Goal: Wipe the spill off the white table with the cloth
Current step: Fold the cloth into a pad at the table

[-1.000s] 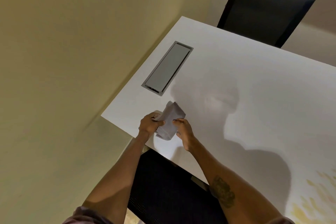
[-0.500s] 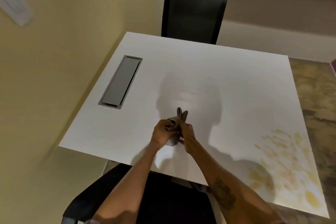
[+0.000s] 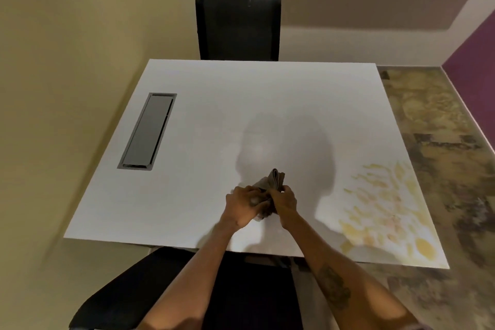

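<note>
A grey folded cloth [image 3: 274,179] is bunched between both my hands above the near middle of the white table [image 3: 241,104]. My left hand [image 3: 242,205] grips its left side and my right hand [image 3: 285,199] grips its right side; most of the cloth is hidden in my fingers. A yellow spill [image 3: 385,211] of streaks and blobs covers the table's near right corner, well to the right of my hands.
A grey cable hatch [image 3: 148,130] is set into the table's left side. A black chair [image 3: 237,24] stands at the far edge and another black chair seat [image 3: 128,300] is under my arms. A yellow wall runs along the left.
The view has swung right, bringing the whole table and the spill into sight. My hands have folded the cloth from a loose flat piece into a tight bundle.
</note>
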Action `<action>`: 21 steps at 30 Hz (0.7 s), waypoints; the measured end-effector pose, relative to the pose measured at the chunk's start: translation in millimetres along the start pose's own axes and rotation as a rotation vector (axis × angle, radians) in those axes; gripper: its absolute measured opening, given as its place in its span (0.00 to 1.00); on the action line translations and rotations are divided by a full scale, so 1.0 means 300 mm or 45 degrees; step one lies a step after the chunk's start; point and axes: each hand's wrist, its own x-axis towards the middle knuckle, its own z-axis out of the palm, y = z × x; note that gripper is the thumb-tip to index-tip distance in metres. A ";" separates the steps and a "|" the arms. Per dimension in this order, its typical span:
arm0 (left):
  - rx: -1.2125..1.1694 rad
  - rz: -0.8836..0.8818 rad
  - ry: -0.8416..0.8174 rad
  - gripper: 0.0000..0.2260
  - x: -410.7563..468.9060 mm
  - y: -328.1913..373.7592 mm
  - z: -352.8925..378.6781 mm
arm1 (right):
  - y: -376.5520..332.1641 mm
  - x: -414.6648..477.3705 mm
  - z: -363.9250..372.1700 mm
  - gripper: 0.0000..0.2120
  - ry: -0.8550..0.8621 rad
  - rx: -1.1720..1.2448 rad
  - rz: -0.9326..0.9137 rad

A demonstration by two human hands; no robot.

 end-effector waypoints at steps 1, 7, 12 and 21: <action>-0.002 0.023 -0.020 0.12 -0.004 0.009 0.005 | 0.005 0.001 -0.014 0.16 -0.002 0.016 0.009; 0.187 0.018 -0.242 0.16 -0.003 0.038 0.052 | 0.033 0.018 -0.053 0.21 -0.016 0.076 0.102; 0.264 0.015 -0.311 0.14 0.003 0.012 0.060 | 0.045 0.032 -0.036 0.21 0.023 -0.033 0.036; 0.289 -0.529 -0.066 0.21 0.034 -0.104 0.006 | 0.048 0.047 -0.018 0.18 0.180 -0.341 -0.183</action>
